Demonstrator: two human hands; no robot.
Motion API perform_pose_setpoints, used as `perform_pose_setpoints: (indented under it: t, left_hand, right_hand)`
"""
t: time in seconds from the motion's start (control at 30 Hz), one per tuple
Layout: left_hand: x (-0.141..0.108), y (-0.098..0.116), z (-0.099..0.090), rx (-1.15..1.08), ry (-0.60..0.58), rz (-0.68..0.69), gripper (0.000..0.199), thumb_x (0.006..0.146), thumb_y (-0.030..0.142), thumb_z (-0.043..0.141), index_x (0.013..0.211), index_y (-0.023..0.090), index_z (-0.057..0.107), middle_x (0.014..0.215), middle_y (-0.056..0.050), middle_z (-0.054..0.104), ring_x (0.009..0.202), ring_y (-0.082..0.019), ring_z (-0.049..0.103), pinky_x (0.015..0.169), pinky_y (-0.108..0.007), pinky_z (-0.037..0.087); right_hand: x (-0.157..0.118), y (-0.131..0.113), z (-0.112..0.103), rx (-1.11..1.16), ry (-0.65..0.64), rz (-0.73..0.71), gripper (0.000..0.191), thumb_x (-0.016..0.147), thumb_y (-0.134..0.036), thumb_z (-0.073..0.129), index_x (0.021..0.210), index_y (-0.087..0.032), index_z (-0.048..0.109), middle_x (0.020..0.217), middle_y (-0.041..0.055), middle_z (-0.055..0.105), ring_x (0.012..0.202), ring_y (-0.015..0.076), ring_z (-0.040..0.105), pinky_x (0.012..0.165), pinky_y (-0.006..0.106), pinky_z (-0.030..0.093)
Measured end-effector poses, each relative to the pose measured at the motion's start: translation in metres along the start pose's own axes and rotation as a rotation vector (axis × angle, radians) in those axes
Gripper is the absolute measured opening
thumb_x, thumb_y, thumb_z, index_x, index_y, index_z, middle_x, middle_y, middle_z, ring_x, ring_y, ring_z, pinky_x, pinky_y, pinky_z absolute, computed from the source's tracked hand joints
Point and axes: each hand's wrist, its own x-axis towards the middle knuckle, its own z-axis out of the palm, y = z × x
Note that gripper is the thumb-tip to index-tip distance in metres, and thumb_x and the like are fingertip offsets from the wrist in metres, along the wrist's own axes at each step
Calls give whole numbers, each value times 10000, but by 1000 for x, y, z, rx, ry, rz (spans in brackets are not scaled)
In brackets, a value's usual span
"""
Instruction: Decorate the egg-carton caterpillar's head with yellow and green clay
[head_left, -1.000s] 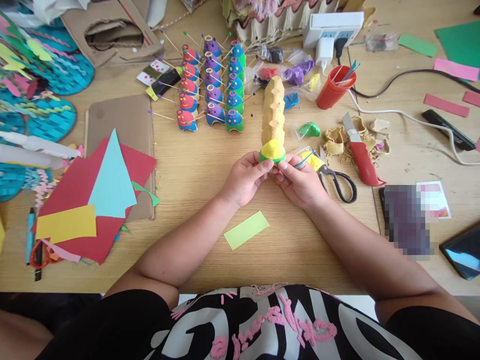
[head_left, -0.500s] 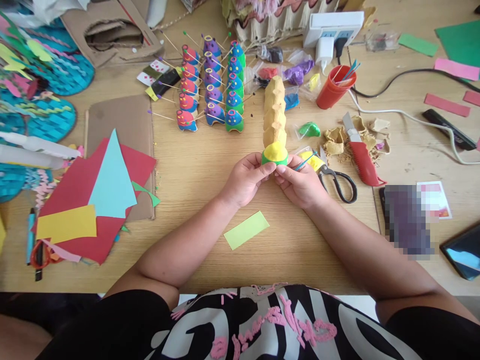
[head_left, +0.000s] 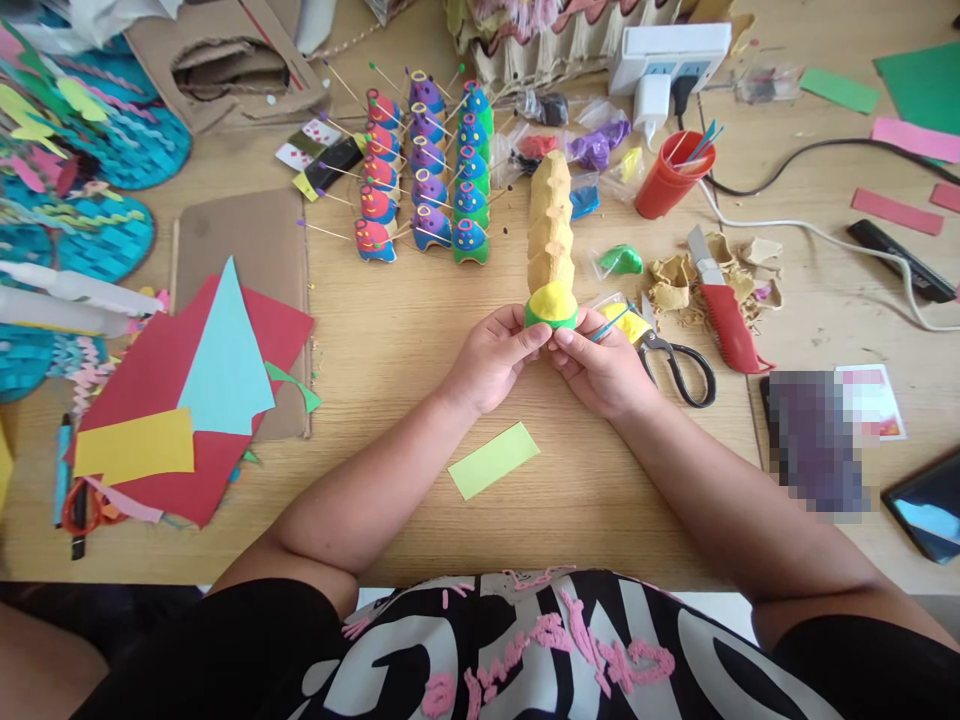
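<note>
Between both hands is a small egg-carton cup covered in clay (head_left: 553, 302), yellow on top with a green band along its lower edge. My left hand (head_left: 499, 358) pinches its left side, thumb on the green band. On the right side, my right hand (head_left: 600, 368) grips it too, and a thin blue clay tool (head_left: 613, 322) sticks out from between its fingers. A row of bare tan carton cups (head_left: 550, 220) stretches away directly behind; whether it joins the held cup I cannot tell. A light green paper strip (head_left: 493, 460) lies below my hands.
Three rows of decorated cups with pins (head_left: 427, 165) stand at the back left. Scissors (head_left: 679, 370), a red-handled knife (head_left: 724, 315) and a red cup (head_left: 671, 178) are on the right. Coloured paper (head_left: 225, 370) lies on cardboard at left. A white cable (head_left: 817, 235) crosses the right side.
Both hands keep the same hold on the clay-covered cup, with almost no motion. The whole view has shifted very slightly.
</note>
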Motion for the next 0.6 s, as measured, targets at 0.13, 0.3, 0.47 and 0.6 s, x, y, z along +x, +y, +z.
perform_pose_setpoints:
  t: [0.13, 0.3, 0.47, 0.6]
  left_hand:
    - [0, 0, -1, -2, 49, -1, 562, 772, 686, 925, 744, 192, 660, 740, 7, 678, 709, -104, 638, 694, -269, 538]
    - [-1, 0, -1, -21, 23, 2, 520, 706, 601, 1004, 764, 179, 705, 739, 13, 695, 707, -94, 654, 693, -244, 528]
    - [-3, 1, 0, -32, 32, 12, 495, 694, 546, 1026, 732, 174, 702, 706, 30, 682, 682, -74, 629, 697, -225, 520]
    - [-3, 1, 2, -21, 68, -10, 447, 896, 560, 879, 750, 174, 707, 756, -3, 716, 722, -98, 655, 720, -249, 526]
  right_hand:
    - [0, -2, 0, 2, -3, 8, 458, 655, -466, 1070, 786, -223, 704, 721, -41, 641, 675, 108, 530, 636, 272, 461]
    - [0, -1, -2, 28, 15, 20, 474, 645, -476, 1077, 823, -230, 713, 760, -42, 675, 684, 97, 539, 648, 252, 477]
    - [2, 2, -7, 11, 15, 16, 478, 654, -496, 1073, 798, -220, 710, 735, -41, 662, 657, 92, 523, 605, 248, 462]
    - [3, 1, -7, 23, 2, 16, 480, 646, -502, 1077, 765, -215, 710, 732, -39, 675, 638, 82, 510, 599, 241, 455]
